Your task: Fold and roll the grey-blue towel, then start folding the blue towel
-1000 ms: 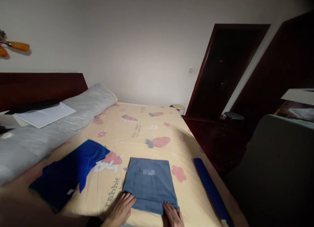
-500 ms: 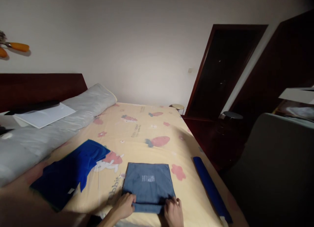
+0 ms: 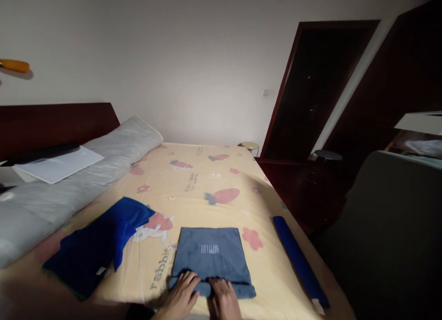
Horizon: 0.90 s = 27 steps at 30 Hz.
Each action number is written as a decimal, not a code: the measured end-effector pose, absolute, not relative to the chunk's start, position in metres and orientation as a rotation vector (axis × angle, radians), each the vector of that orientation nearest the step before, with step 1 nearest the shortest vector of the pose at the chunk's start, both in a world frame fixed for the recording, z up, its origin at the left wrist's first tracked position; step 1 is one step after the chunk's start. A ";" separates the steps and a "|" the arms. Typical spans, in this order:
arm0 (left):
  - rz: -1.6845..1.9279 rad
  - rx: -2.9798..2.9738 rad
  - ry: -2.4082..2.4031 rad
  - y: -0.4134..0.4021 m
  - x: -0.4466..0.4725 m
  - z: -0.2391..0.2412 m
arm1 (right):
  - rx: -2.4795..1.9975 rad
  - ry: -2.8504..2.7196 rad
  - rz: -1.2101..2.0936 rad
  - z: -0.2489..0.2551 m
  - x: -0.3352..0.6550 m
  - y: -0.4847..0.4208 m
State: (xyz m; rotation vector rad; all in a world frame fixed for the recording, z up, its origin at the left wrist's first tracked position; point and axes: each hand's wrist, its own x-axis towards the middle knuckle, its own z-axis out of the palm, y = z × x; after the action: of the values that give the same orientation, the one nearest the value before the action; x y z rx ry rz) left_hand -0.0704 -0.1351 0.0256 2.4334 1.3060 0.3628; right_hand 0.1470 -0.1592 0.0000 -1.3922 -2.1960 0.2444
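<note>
A grey-blue towel (image 3: 214,260) with white "HAPPY LIFE" lettering, upside down to me, lies flat on the bed, its near edge turned up into a thick roll. My left hand (image 3: 183,292) is closed over the left-middle part of that roll, fingers curled across its top. Close beside it, my right hand (image 3: 224,298) grips the roll just right of the middle. Both thumbs are on the near side, partly hidden. To the left lies a crumpled bright blue cloth (image 3: 100,241) with a small white tag. A rolled blue cloth (image 3: 300,260) rests along the right edge.
The bed (image 3: 186,186) has a yellow sheet printed with carrots and rabbits. A grey folded quilt (image 3: 120,149) runs along the left, with a white flat sheet (image 3: 62,163) on it. A dark chair back (image 3: 376,232) and a round stool (image 3: 328,155) stand at the right.
Both hands have moved inward from the towel's sides toward the middle of its near edge. The near fold now looks like a thicker roll. My view has shifted slightly.
</note>
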 end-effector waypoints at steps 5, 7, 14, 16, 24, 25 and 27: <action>0.441 2.439 1.461 -0.123 -0.101 0.028 | -1.460 -2.080 -0.132 -0.005 0.195 -0.158; 0.460 2.464 1.512 -0.121 -0.103 0.028 | -1.521 -2.010 -0.234 -0.010 0.210 -0.160; 0.384 2.470 1.385 -0.131 -0.057 0.020 | -1.396 -2.175 0.003 0.001 0.190 -0.165; 0.331 2.461 1.276 -0.136 -0.049 0.015 | -1.308 -2.219 0.193 0.010 0.166 -0.166; 0.383 2.547 1.370 -0.131 -0.083 0.016 | -1.282 -2.180 0.018 0.010 0.151 -0.160; 0.399 2.566 1.428 -0.128 -0.091 0.017 | -1.313 -2.173 -0.057 0.007 0.161 -0.159; 0.437 2.608 1.520 -0.124 -0.107 0.017 | -1.409 -2.126 -0.187 -0.001 0.185 -0.156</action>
State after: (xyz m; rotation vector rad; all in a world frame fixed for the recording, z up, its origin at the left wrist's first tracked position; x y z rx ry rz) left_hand -0.1070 -0.1243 0.0171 2.6082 1.5197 0.4372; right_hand 0.1849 -0.1562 -0.0008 -1.4087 -2.1260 -0.1872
